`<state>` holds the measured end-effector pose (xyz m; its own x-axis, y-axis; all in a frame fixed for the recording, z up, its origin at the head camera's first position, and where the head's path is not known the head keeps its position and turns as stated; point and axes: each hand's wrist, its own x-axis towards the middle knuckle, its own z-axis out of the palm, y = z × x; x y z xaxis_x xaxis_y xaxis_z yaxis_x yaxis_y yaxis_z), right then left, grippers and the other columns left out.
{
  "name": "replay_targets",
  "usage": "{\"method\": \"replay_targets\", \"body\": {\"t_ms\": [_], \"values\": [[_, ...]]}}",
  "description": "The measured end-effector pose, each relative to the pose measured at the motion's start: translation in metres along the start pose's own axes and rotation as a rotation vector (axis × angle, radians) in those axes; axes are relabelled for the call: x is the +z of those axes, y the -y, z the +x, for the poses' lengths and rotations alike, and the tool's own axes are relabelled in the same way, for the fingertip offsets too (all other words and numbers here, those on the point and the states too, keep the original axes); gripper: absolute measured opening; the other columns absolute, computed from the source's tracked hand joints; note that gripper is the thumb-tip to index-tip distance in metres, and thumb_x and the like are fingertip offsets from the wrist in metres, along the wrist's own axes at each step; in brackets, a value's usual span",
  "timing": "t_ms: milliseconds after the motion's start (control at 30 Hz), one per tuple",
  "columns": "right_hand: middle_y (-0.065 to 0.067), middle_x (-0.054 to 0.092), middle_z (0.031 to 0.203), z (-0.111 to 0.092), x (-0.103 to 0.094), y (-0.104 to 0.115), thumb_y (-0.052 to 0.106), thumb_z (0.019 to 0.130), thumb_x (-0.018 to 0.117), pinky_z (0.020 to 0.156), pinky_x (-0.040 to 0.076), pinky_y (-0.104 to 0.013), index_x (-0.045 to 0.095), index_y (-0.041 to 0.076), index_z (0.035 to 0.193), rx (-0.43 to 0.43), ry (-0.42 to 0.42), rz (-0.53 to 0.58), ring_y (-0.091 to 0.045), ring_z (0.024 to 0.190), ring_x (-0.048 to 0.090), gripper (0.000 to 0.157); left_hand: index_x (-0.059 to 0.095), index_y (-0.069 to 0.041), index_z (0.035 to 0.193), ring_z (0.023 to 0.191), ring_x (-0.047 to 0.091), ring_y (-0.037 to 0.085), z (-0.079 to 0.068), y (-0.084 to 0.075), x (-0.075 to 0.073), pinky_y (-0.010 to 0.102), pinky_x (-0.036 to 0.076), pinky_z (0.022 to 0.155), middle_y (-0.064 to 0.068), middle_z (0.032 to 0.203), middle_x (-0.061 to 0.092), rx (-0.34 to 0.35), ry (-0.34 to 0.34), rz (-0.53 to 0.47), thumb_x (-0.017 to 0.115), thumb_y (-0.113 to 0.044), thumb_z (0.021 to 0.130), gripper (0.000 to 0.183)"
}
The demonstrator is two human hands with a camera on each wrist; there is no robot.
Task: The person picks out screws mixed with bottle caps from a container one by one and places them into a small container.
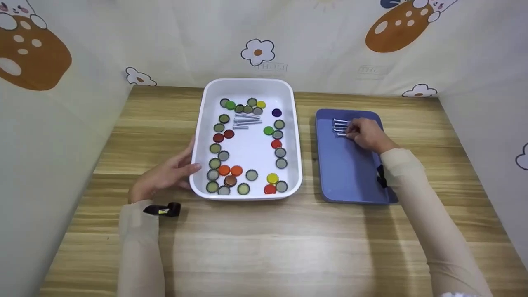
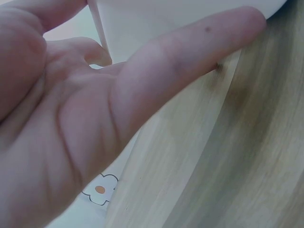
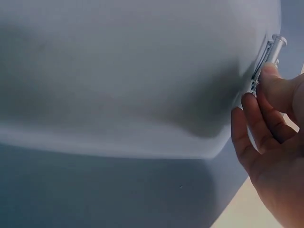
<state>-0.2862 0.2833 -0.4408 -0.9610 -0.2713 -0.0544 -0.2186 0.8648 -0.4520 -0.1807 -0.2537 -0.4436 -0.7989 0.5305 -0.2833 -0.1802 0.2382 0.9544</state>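
Observation:
My right hand (image 1: pixel 367 134) reaches into the blue tray (image 1: pixel 342 177) and pinches a silver bolt (image 3: pixel 274 51) between thumb and fingers. Several more bolts (image 1: pixel 339 124) lie side by side at that spot, near the tray's upper left; the fingers partly hide them. My left hand (image 1: pixel 171 171) rests against the left wall of the white tub (image 1: pixel 246 197), thumb by the rim, with the other fingers partly hidden along the outside. In the left wrist view its fingers look extended. Inside the tub, several silver bolts (image 1: pixel 247 121) lie in a group towards the far end.
Many bottle caps (image 1: pixel 224 155), grey, green, red, orange and yellow, line the tub's floor along its sides and ends. The tub and tray stand apart on a wooden table (image 1: pixel 264 247). A patterned cloth wall (image 1: pixel 185 45) rises behind and at both sides.

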Motion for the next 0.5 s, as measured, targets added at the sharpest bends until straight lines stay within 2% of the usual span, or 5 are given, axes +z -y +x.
{"method": "replay_targets", "body": {"t_ms": [233, 500], "values": [[-0.024, 0.068, 0.092, 0.0016, 0.0028, -0.0013, 0.001, 0.094, 0.062, 0.076, 0.053, -0.042, 0.068, -0.005, 0.095, 0.016, 0.007, -0.003, -0.035, 0.087, 0.063, 0.009, -0.007, -0.037, 0.159, 0.129, 0.051, 0.053, -0.0001, 0.0014, -0.0003, 0.053, 0.061, 0.087, 0.023, 0.167, 0.011, 0.002, -0.001, 0.013, 0.054, -0.023, 0.104, 0.083], [-0.023, 0.068, 0.095, 0.0029, 0.004, 0.0036, 0.003, 0.097, 0.06, 0.074, 0.054, -0.042, 0.068, -0.004, 0.101, 0.057, 0.024, -0.005, -0.033, 0.087, 0.062, 0.012, -0.007, -0.042, 0.158, 0.129, 0.053, 0.051, -0.0001, -0.0002, -0.0007, 0.053, 0.061, 0.088, 0.02, 0.168, 0.012, -0.022, -0.01, 0.012, 0.055, -0.028, 0.104, 0.083]]}}
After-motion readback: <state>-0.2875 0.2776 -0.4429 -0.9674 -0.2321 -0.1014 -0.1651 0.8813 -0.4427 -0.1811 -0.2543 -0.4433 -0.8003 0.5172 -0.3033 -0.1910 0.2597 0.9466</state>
